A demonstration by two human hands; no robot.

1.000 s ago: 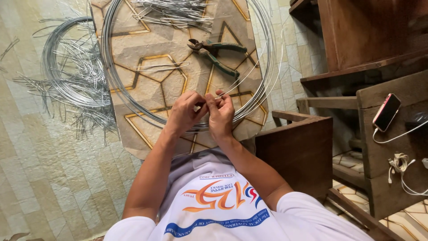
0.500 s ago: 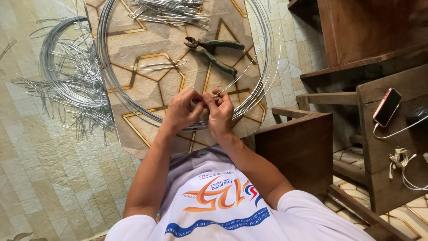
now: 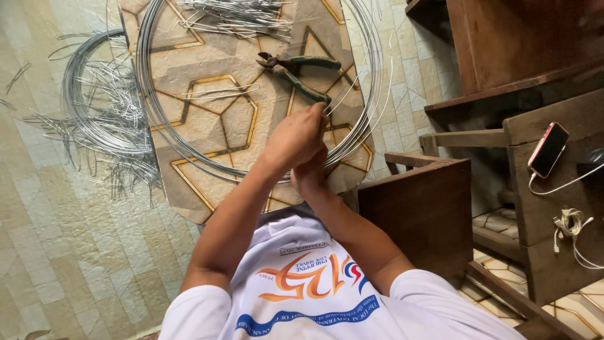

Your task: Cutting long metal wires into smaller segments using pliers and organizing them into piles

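My left hand [image 3: 294, 140] is closed on a thin steel wire [image 3: 353, 94] that runs up and to the right from its fingertips. It lies over my right hand [image 3: 313, 176], whose fingers are hidden beneath it. Both hands hover over the lower right edge of a large wire coil [image 3: 151, 119] lying on a brown patterned mat [image 3: 207, 135]. Green-handled pliers [image 3: 297, 68] lie on the mat just above my left fingertips.
A bundle of cut wire pieces [image 3: 234, 15] lies at the top of the mat, with a bent wire piece [image 3: 220, 92] mid-mat. A second coil with loose offcuts [image 3: 94, 107] sits on the tiled floor at left. A wooden stool [image 3: 423, 201] and a phone [image 3: 548, 148] on its cable are at right.
My hands were side by side pinching the wire. The left hand has now slid over the right and reached up toward the pliers' handle.
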